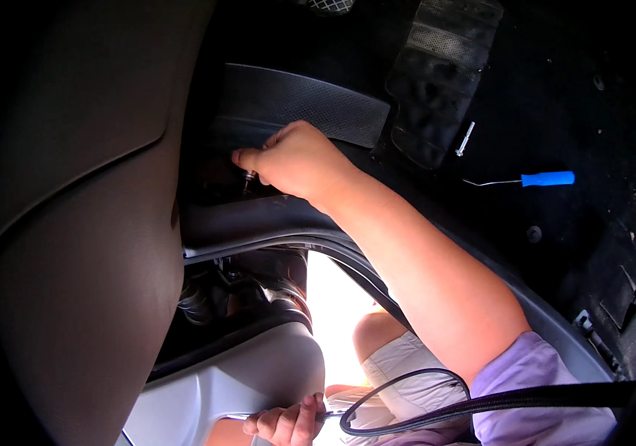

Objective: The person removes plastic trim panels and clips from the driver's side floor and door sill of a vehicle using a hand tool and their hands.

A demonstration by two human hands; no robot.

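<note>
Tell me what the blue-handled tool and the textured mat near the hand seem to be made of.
Blue-handled tool: smooth, evenly coloured handle, probably plastic; thin pale shaft glints like bare metal. Textured mat: matte black with a fine raised grid, likely rubber or moulded plastic. The right hand rests just below it.

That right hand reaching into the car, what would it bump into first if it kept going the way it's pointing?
Probably the small metal fitting at the right hand's fingertips; behind it looms the large brown seat. Depth is unclear.
</note>
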